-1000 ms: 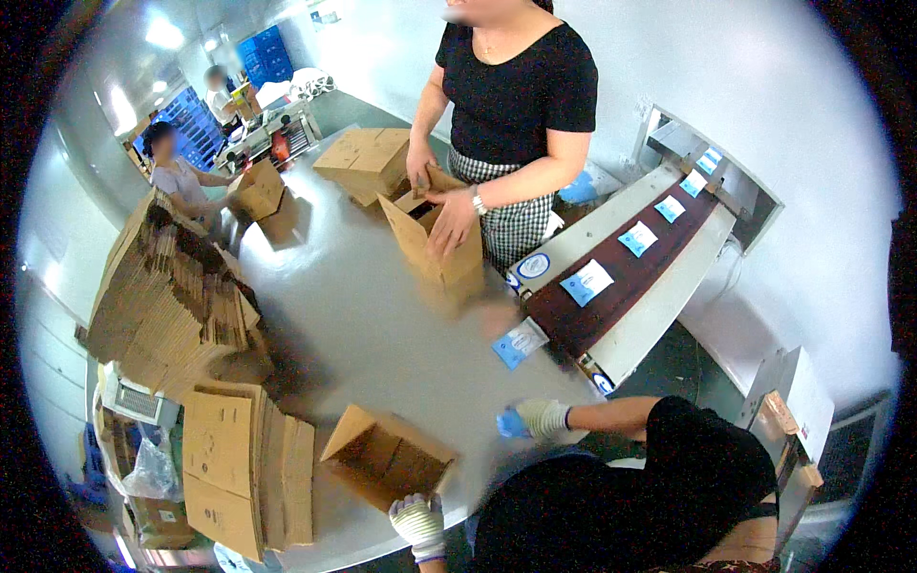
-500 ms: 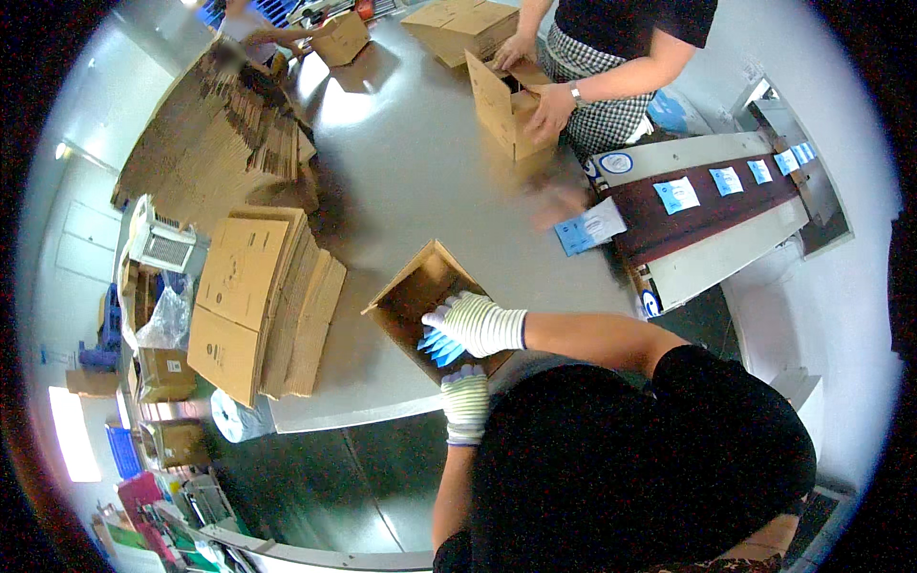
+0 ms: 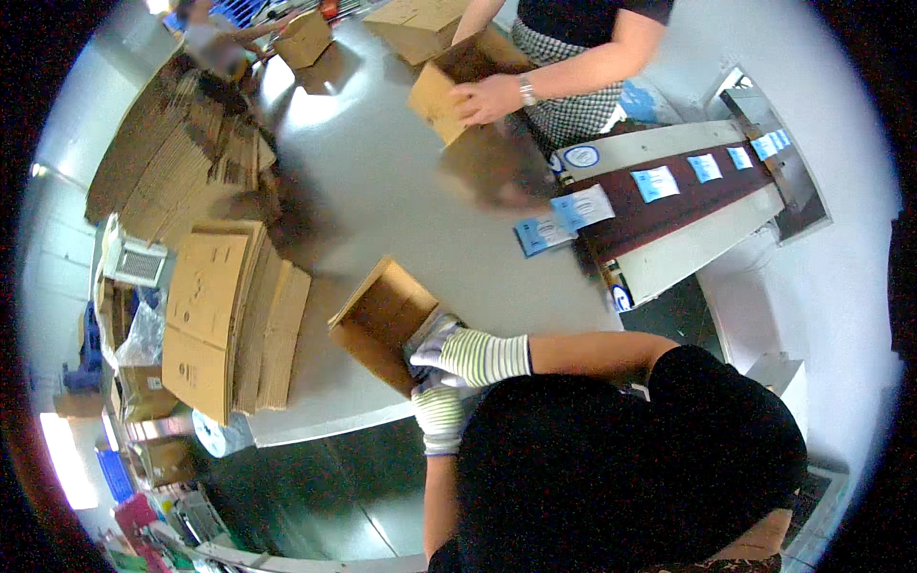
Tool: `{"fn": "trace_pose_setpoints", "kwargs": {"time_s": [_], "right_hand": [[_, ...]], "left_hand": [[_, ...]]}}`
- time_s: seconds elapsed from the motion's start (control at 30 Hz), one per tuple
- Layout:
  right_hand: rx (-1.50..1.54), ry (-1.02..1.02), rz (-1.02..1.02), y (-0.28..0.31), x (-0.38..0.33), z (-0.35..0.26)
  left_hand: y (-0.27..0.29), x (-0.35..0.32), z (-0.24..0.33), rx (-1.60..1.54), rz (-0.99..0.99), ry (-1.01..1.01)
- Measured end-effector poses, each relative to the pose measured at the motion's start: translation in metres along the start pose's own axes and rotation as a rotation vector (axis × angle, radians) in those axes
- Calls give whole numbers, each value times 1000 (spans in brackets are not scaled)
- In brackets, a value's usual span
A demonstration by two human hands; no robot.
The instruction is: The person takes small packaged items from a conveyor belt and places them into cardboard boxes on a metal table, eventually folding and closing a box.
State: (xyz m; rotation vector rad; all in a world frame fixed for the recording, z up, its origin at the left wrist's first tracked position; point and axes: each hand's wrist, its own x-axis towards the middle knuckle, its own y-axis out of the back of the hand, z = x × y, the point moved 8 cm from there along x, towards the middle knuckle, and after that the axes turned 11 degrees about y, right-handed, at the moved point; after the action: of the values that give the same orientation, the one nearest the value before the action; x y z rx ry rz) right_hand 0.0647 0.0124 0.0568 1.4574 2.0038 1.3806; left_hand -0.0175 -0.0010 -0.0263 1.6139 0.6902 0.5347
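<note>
An open brown cardboard box [image 3: 390, 304] sits on the near part of the grey table, tilted to my view. My right hand [image 3: 473, 353], in a striped knit glove, reaches over its near right side, fingers down inside. Blur and the hand itself hide the fingertips and what lies under them. My left hand [image 3: 440, 420], gloved likewise, is closed at the box's near corner, with the fingertips partly hidden. To the right, two blue-and-white packets [image 3: 543, 234] overlap at the end of a conveyor belt [image 3: 626, 222]; several more packets [image 3: 655, 183] lie along it.
Flattened cartons [image 3: 205, 310] stand stacked left of the box, with a larger pile [image 3: 158, 162] behind. Across the table, a co-worker's hand [image 3: 487, 98] holds an open carton [image 3: 435, 103]. Another person [image 3: 210, 48] handles a carton [image 3: 304, 38] at the far left.
My view has shifted. The blue packets seen under my right hand in the box are now hidden. Packets have advanced at the belt's end. The co-worker's carton has been turned.
</note>
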Motion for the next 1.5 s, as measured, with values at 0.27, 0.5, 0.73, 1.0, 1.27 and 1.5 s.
{"fn": "trace_pose_setpoints", "kwargs": {"time_s": [0.27, 0.5, 0.73, 1.0, 1.27, 1.5], "right_hand": [[144, -12, 326, 55, -64, 11], [60, -157, 214, 54, -99, 56], [6, -217, 22, 61, -109, 126], [-259, -659, -316, 106, -182, 294], [-220, -772, -620, 101, -188, 365], [-37, -819, -684, 6, -234, 398]], "left_hand": [[29, 5, 2, -71, 248, -24], [12, 7, 1, -107, 122, 37], [34, 11, 3, -104, 248, 19], [32, 18, 4, -137, 91, 44], [27, 17, -1, -122, 115, 54], [30, 24, 2, -140, 186, 15]]}}
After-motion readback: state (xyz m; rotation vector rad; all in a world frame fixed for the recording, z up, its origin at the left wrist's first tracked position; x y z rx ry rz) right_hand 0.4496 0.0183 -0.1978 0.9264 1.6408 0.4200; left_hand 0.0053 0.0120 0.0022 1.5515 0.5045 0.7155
